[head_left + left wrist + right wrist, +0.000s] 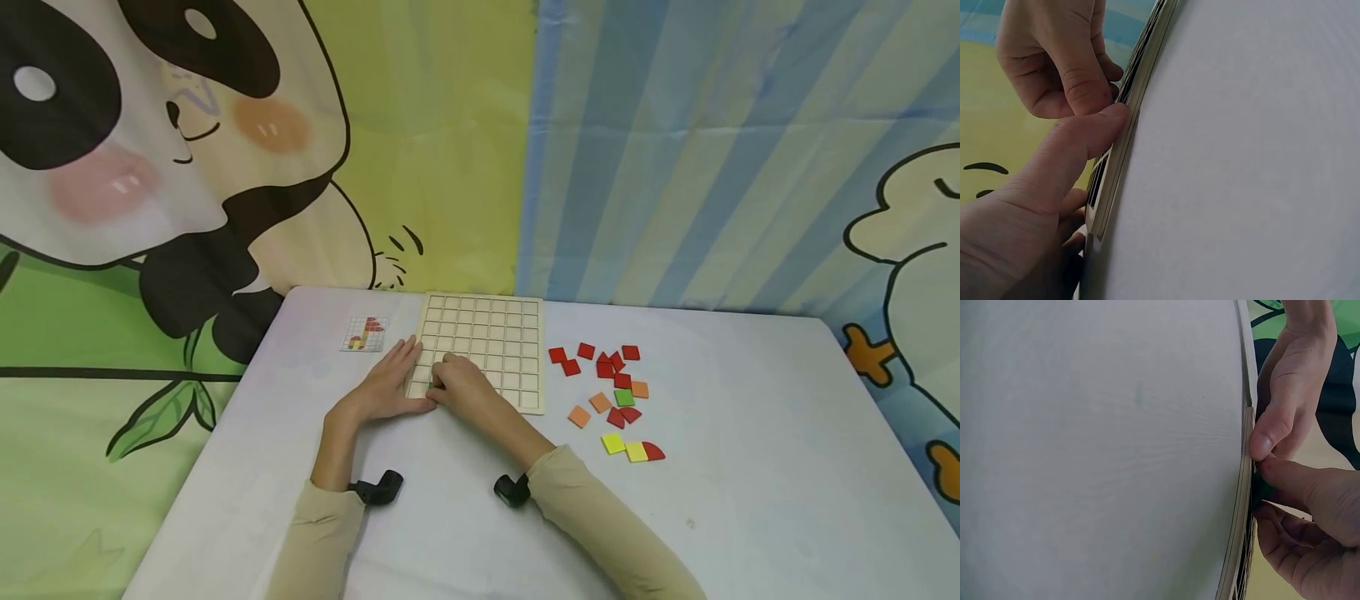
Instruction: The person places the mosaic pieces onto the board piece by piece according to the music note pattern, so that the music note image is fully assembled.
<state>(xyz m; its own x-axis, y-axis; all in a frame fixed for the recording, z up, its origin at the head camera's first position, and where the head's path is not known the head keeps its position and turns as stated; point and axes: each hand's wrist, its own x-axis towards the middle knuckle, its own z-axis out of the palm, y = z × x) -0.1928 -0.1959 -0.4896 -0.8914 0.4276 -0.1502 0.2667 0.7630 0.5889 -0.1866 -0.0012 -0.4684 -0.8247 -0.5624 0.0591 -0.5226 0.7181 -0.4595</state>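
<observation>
A pale wooden grid board [504,342] lies on the table. My left hand [384,388] rests along its left side, fingers straight, with the thumb at the board's front edge. Over the front left cells, my right hand [471,392] pinches a small green tile [1261,487] between thumb and fingers. In the right wrist view the tile is dark green and mostly covered by the fingers, right at the board. Both thumbs sit close together there, as the left wrist view also shows.
Left of the board lies a pattern card [365,333] with a coloured grid figure. Loose tiles spread to the right: several red squares [587,351], orange squares [579,416], a green square [624,397], yellow squares [613,442] and red quarter-rounds [653,451]. A printed cloth [450,167] hangs behind the table.
</observation>
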